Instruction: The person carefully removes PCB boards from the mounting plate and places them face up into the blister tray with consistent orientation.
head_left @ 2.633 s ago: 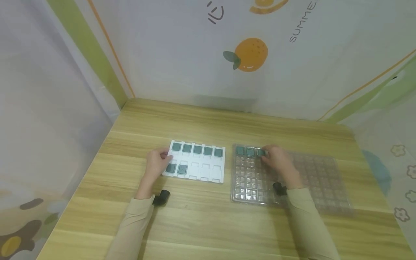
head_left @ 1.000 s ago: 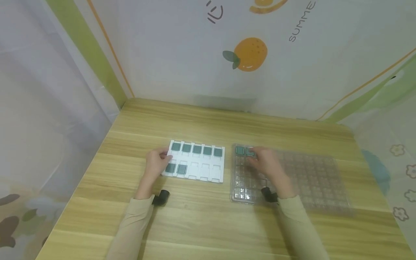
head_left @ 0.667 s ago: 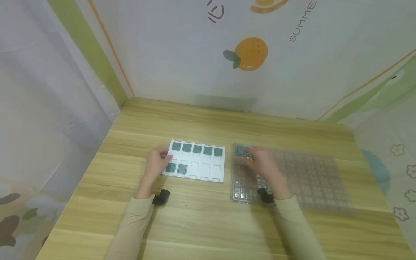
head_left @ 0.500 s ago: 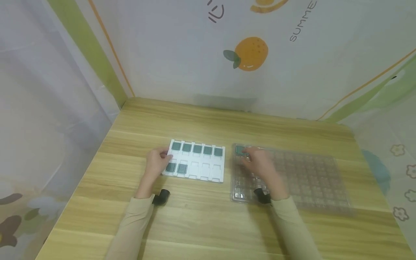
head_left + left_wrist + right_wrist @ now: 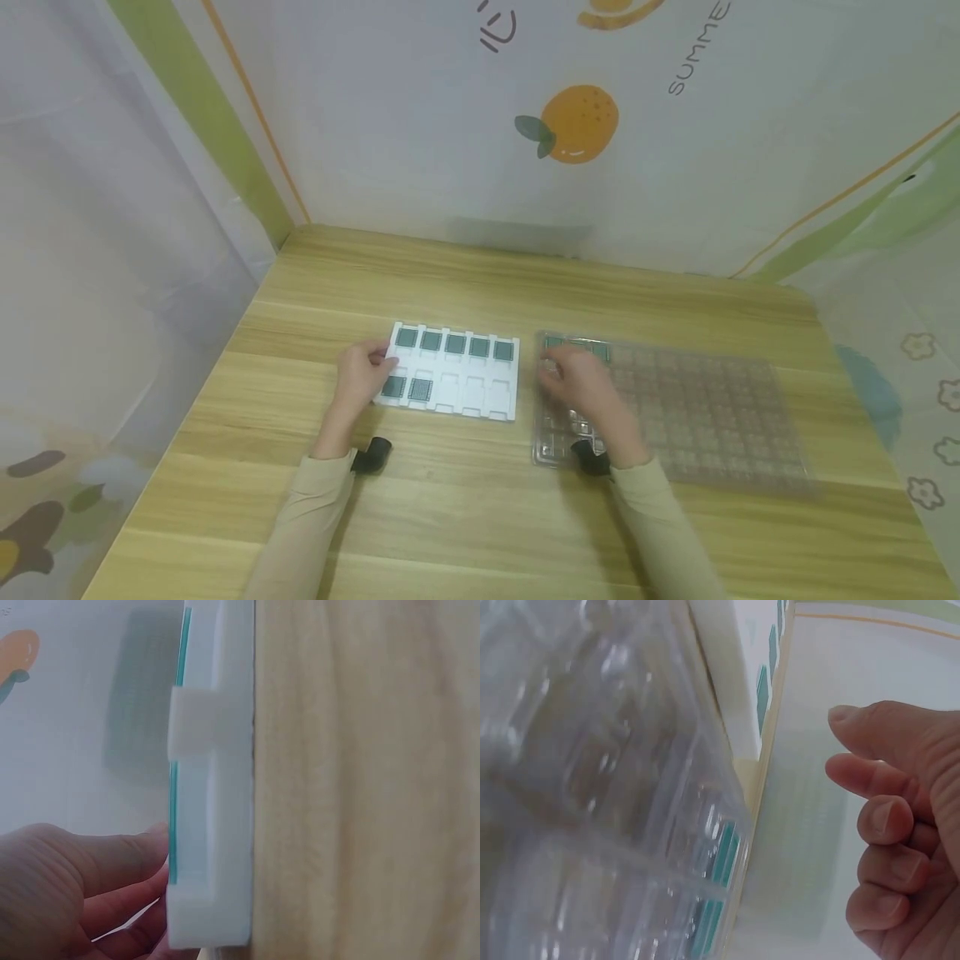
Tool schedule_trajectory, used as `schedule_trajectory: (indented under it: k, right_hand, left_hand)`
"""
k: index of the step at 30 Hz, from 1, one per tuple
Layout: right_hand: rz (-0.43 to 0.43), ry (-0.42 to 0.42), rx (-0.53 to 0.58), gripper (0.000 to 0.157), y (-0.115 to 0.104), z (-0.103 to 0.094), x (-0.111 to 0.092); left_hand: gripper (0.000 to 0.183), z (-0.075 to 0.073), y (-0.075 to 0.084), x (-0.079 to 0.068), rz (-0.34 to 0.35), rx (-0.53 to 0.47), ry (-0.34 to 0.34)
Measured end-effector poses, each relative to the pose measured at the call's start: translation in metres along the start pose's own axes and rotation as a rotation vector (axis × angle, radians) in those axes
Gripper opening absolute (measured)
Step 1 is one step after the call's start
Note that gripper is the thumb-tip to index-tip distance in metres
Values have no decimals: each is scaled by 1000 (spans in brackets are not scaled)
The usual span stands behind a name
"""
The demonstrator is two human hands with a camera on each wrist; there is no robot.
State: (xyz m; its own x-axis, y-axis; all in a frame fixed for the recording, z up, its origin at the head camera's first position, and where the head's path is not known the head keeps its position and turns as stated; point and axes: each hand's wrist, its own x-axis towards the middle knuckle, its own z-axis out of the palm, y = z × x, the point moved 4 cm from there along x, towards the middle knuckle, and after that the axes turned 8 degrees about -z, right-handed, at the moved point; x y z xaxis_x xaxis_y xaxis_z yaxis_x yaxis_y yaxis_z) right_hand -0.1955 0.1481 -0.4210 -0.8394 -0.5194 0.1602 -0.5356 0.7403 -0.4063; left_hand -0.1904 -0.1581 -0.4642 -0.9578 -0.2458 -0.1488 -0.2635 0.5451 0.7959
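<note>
My left hand grips the left end of a white tray, thumb on top and fingers at its side. The tray carries several square green circuit chips along its back row and two in the front row. In the left wrist view the thumb lies by the edge of a chip in the tray. My right hand hovers over the left part of a clear blister tray, partly covering the chips in its back row. In the right wrist view, nothing shows between thumb and index finger.
Both trays lie side by side on a wooden table, with a narrow gap between them. A printed curtain hangs behind the table's back edge and at both sides. Each wrist bears a black camera mount.
My right hand has moved left along the clear tray's back row, from the third chip to the first, uncovering chips behind it. My left hand has kept its grip on the white tray.
</note>
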Motion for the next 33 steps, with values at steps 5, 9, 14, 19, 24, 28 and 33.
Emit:
schedule_trajectory:
  k: [5,9,14,19,24,28,33]
  right_hand:
    - [-30,19,-9,25,-9,6,1]
    - [-41,16,2,24,-16,9,2]
    - [-29,2,35,25,-22,12,4]
    - [-32,-5,35,25,-26,16,5]
    - [-51,3,25,26,-32,17,6]
    - [-59,2,25,25,-36,18,8]
    - [-93,5,11,24,-41,20,11]
  left_hand:
    - [31,0,0,0,2,-6,-3]
    - [30,0,0,0,10,-15,0]
    - [30,0,-1,0,25,-32,3]
    - [31,1,-1,0,18,-36,1]
    - [31,1,-1,1,8,-31,3]
    - [31,1,-2,0,4,-30,1]
    - [32,1,-2,0,7,-32,1]
